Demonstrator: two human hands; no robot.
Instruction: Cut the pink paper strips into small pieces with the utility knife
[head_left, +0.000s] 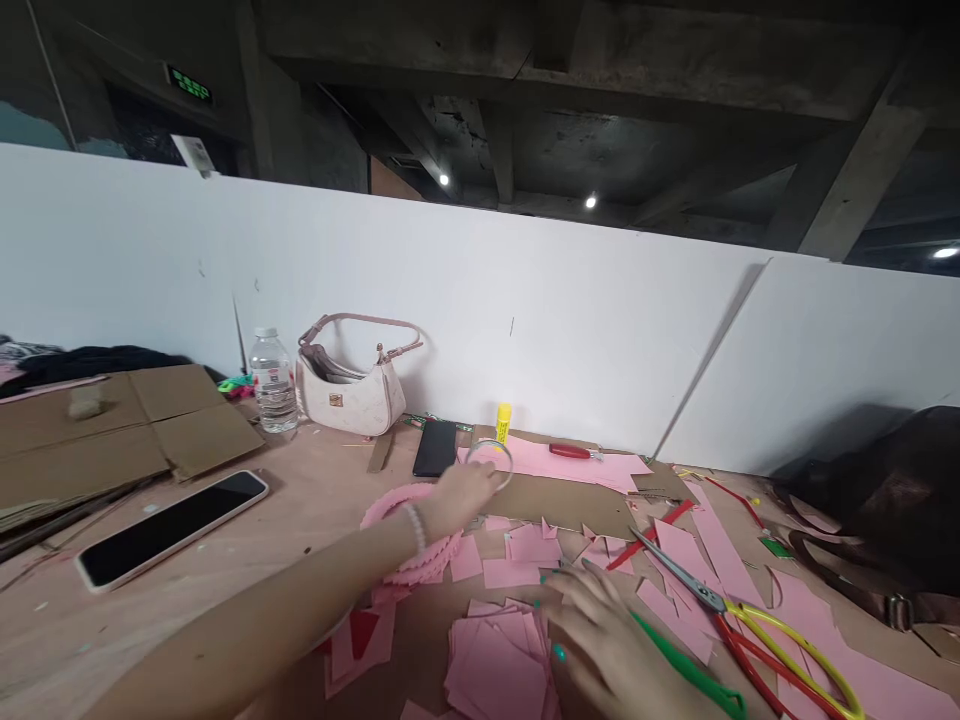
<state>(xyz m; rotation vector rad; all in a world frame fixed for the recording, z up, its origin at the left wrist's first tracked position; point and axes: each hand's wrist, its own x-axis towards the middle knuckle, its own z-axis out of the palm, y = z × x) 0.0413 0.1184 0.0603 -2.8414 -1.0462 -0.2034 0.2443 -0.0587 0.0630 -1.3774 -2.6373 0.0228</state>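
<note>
My left hand (459,500), stretched forward with a beaded bracelet at the wrist, has its fingers closed on the near edge of a pale ring (511,462) that looks like a roll of clear tape. Under that forearm lies a round pink paper piece with a scalloped edge (382,510), partly covered. My right hand (600,630) rests with spread fingers beside a stack of pink paper squares (495,665), holding nothing that I can see. A green handle (694,668) runs alongside it, its other end hidden.
Scissors with yellow and red handles (720,598) lie open at right among pink scraps. A glue stick (503,424), a red-handled tool (571,452) and a black phone (435,448) are behind. Leftward are a white phone (172,530), water bottle (274,385), handbag (352,400) and cardboard (112,430).
</note>
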